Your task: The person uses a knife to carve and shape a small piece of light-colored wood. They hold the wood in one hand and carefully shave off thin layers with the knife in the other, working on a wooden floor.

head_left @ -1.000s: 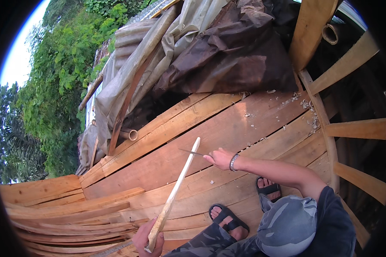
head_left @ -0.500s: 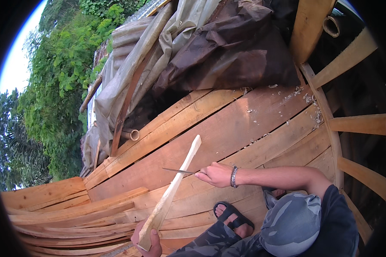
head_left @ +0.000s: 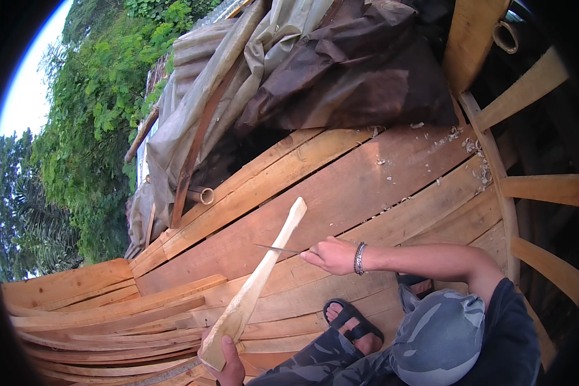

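Note:
My left hand (head_left: 228, 367) is closed around the broad near end of a long, pale piece of carved wood (head_left: 252, 289). The piece slants up and away to the right, narrowing to a slim neck and a slightly flared tip. In my right hand (head_left: 334, 255) is a knife (head_left: 275, 248), its handle hidden by the fingers. Its thin blade points left and lies across the narrow part of the wood. Whether the edge is cutting in, I cannot tell.
Long wooden planks (head_left: 315, 186) form the floor, with curled shavings (head_left: 479, 154) at the far right. Stacked strips (head_left: 116, 334) lie on the left. A brown tarpaulin (head_left: 367, 90) hangs at the back, near a bamboo pole end (head_left: 206, 195). Upright timber ribs (head_left: 540, 186) line the right.
My right hand and the knife have shifted slightly up and to the right, with the blade still across the wood. The wood's broad end has turned a little, showing more of its flat face.

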Demonstrator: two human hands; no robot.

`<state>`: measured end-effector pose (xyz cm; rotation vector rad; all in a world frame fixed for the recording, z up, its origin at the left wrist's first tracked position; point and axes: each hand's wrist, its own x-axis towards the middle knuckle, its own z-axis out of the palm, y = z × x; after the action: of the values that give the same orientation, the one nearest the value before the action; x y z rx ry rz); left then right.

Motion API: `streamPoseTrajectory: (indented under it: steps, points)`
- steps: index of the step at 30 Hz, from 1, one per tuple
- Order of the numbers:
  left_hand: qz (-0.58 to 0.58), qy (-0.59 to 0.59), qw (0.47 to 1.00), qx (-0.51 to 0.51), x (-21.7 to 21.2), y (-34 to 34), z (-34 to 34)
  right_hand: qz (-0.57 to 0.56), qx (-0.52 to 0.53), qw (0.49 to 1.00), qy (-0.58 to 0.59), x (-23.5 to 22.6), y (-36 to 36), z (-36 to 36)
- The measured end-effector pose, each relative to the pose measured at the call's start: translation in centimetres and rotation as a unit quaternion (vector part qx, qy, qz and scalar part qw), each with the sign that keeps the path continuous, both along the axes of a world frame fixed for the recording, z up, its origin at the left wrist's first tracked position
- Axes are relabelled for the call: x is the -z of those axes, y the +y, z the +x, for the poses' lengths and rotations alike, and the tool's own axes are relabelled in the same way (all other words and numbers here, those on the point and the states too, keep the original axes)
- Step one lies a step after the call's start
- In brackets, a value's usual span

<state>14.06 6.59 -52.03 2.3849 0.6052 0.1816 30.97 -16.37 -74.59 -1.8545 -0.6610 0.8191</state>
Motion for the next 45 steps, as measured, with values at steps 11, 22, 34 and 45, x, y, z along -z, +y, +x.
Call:
streamPoseTrajectory:
  steps: [11, 22, 34, 45]
  points:
    - [-0.016, -0.015, 0.994, -0.109, 0.5, -1.2, -0.1, 0.042, 0.015, 0.999, -0.019, -1.3, 0.5, -1.8]
    - [-0.210, -0.067, 0.973, -0.071, -1.6, -4.4, 3.1, -0.058, 0.052, 0.994, 0.075, 2.2, 0.4, 0.1]
    - [-0.231, -0.070, 0.970, 0.012, -0.5, -2.4, 1.2, 0.010, -0.004, 1.000, 0.021, -2.7, -0.2, -3.2]
    - [-0.095, -0.054, 0.994, 0.029, 0.1, -2.5, 1.2, -0.002, 0.020, 1.000, 0.006, -1.7, -1.3, -4.7]
